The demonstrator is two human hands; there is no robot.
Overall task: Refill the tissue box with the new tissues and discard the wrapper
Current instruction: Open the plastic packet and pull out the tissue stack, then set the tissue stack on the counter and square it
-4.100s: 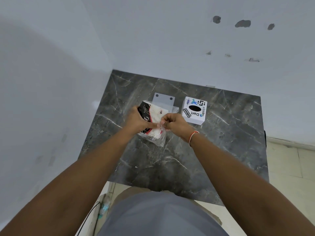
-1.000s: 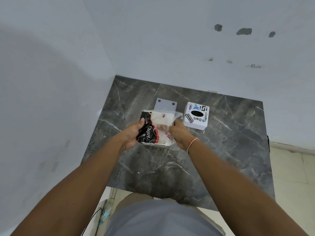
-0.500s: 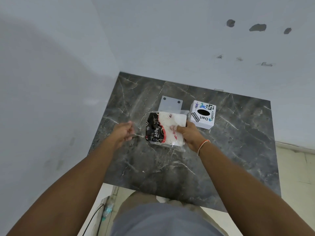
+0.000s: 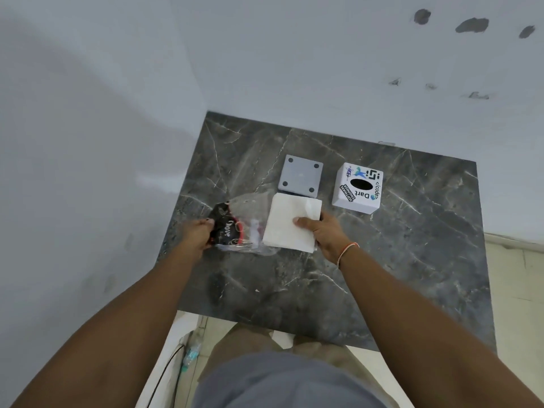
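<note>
A white stack of tissues lies on the dark marble table, out of its packaging. My right hand grips the stack's right edge, thumb on top. My left hand holds the black end of the clear plastic wrapper, which lies flattened just left of the stack. The white tissue box, covered in stickers with a dark oval opening on top, stands at the back right. Its grey square base plate lies apart from it, behind the tissues.
White walls close off the table's left and far sides. The table's front edge is near my legs. A cable and a plastic bottle lie on the floor at the lower left. Tiled floor shows at the right.
The tissue stack has come out of the wrapper. My left hand took hold of the wrapper's black end and drew it left while my right hand kept the tissues.
</note>
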